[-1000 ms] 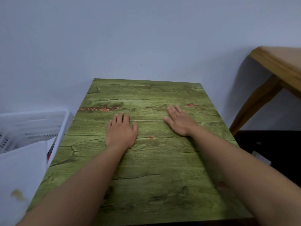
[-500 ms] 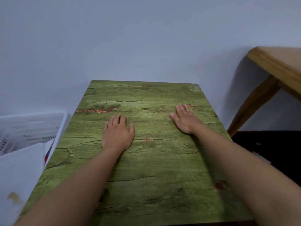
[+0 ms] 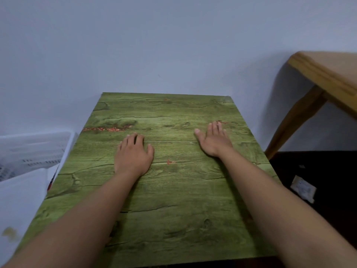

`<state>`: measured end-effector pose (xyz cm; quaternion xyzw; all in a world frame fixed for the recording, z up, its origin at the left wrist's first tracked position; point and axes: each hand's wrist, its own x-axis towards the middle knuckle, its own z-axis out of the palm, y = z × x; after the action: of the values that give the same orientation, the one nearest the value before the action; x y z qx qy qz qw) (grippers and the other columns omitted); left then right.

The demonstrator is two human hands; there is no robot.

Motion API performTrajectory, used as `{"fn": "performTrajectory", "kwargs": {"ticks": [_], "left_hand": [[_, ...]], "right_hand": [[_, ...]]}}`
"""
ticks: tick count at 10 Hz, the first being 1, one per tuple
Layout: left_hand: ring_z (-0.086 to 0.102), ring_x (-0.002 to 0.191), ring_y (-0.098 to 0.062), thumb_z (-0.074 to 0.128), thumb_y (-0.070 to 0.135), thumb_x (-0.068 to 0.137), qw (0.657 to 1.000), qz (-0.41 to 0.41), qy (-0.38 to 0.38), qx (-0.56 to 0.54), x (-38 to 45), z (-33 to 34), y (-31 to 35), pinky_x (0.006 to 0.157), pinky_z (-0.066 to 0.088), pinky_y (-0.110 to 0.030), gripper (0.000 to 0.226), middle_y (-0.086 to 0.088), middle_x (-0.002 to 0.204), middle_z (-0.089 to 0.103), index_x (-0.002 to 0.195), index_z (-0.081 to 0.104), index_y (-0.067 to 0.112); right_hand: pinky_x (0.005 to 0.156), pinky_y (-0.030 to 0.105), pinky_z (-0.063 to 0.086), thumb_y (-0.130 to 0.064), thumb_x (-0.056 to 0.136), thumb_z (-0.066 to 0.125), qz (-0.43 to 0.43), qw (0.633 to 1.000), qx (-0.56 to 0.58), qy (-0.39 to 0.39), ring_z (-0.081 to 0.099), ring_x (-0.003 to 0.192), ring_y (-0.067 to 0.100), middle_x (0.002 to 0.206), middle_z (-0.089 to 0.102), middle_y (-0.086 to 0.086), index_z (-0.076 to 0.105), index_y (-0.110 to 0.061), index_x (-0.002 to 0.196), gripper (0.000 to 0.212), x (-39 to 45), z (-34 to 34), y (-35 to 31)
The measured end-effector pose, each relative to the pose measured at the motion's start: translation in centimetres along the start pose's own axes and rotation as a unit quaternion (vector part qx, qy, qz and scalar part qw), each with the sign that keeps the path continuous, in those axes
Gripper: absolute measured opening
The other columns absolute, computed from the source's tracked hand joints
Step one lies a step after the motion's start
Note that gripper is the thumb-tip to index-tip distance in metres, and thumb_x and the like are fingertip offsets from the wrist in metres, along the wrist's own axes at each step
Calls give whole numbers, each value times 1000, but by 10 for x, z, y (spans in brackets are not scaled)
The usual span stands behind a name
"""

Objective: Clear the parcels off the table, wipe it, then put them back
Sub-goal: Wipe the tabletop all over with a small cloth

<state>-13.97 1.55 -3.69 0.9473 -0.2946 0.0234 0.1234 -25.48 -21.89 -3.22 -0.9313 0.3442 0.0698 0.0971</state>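
Note:
The green wood-grain table [image 3: 170, 219] fills the middle of the head view, and its far edge meets a pale wall. Nothing lies on its top but my hands. My left hand [image 3: 133, 154] rests palm down left of centre, fingers straight and close together. To the right, my right hand [image 3: 213, 141] also lies flat on the top, fingers pointing away from me. Neither hand holds anything. No parcel shows on the table. A dark parcel with a white label [image 3: 303, 188] lies low on the right, beside the table.
A white slotted plastic basket [image 3: 29, 151] stands at the left, close against the table's left edge. A light wooden table [image 3: 328, 74] with a slanted leg rises at the upper right. The space below it is dark.
My right hand has slid to the right and a little farther away across the table top. The left hand has stayed nearly where it was.

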Motion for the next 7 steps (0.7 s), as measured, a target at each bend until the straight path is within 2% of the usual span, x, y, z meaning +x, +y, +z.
{"fn": "performTrajectory", "kwargs": {"ticks": [1,2,3,4,5,6,7], "left_hand": [[28,142,-25,28,48,97,1000,-1,-1,0,-1,1,0,116,24,-43,57,-7,154,34,144,38,17],[27,143,-24,28,48,97,1000,-1,-5,0,-1,1,1,116,22,-43,57,-7,154,33,145,37,17],[26,144,-24,27,48,97,1000,-1,-7,-1,-2,0,1,117,22,-43,58,-7,155,32,145,36,17],[26,143,-24,27,48,97,1000,0,-4,1,-1,-1,0,116,23,-43,58,-7,155,32,145,36,17],[27,143,-25,27,47,98,1000,0,-6,3,-3,-1,1,116,23,-43,57,-8,154,32,145,36,16],[27,143,-25,28,47,98,1000,5,-9,3,-3,-2,1,116,23,-43,57,-8,154,33,145,36,16],[28,142,-25,28,47,98,1000,6,-6,3,-2,-2,1,116,24,-43,57,-7,153,34,144,37,16]], "right_hand": [[118,40,-9,-72,90,-1,-165,986,-30,-6,-20,144,16,157,-19,-3,-9,-20,154,83,-21,8,-14],[118,40,-5,-66,94,5,-228,973,-17,-15,-16,145,11,160,-12,-6,-5,-25,154,74,-19,-5,16],[116,41,-5,-70,90,-2,-65,998,8,3,-14,147,20,161,-12,3,-5,-19,155,82,1,-14,45],[116,41,-8,-74,87,-7,16,1000,10,9,-19,146,24,159,-17,7,-9,-13,153,91,5,-7,28],[116,39,-8,-74,87,-5,-115,993,-24,11,-18,146,18,158,-17,-1,-8,-18,154,88,-11,4,12],[113,36,-9,-69,90,-1,-187,982,-25,2,-16,145,12,161,-12,-4,-5,-24,154,79,-13,-5,35],[113,37,-9,-68,92,-1,-49,999,5,2,-15,147,18,162,-12,3,-7,-18,154,79,0,-14,57]]}}
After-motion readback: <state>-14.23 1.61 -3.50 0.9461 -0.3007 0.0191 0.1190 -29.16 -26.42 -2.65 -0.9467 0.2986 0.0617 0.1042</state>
